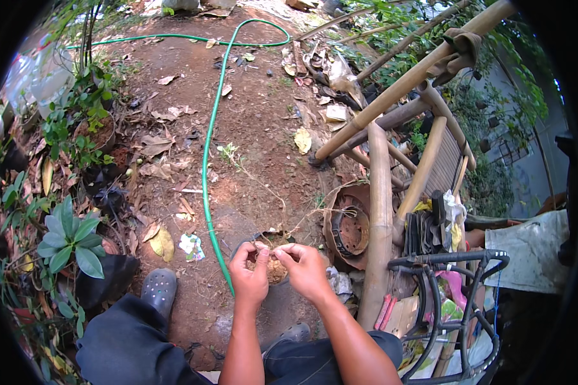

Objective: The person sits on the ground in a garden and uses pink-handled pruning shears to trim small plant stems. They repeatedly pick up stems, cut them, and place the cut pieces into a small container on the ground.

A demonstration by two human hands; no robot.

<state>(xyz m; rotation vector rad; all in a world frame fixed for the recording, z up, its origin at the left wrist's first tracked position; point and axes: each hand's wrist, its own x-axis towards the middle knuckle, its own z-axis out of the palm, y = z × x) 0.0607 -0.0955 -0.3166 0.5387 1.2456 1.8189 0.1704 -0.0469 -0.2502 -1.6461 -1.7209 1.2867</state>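
Note:
My left hand [251, 276] and my right hand [304, 269] are close together, thumbs and fingertips pinched around a small thin brown piece [265, 246]. What it is cannot be made out, since my fingers cover most of it. Just behind and below my fingers is a dark plant container with brown soil [276, 270], partly hidden by my hands. A spindly plant stem [265, 186] rises from it, leaning away to the left, with a few small pale-green leaves [228, 151] at its tip. Another bare branch [313, 211] reaches to the right.
A green hose [206, 159] curves along the dirt ground to my left. Bamboo poles [379, 192] of a frame stand close at right, near a black tubular rack [433, 308] and a brown pot [366, 226]. Potted plants [72, 238] line the left. Glove [457, 55] hangs on a pole.

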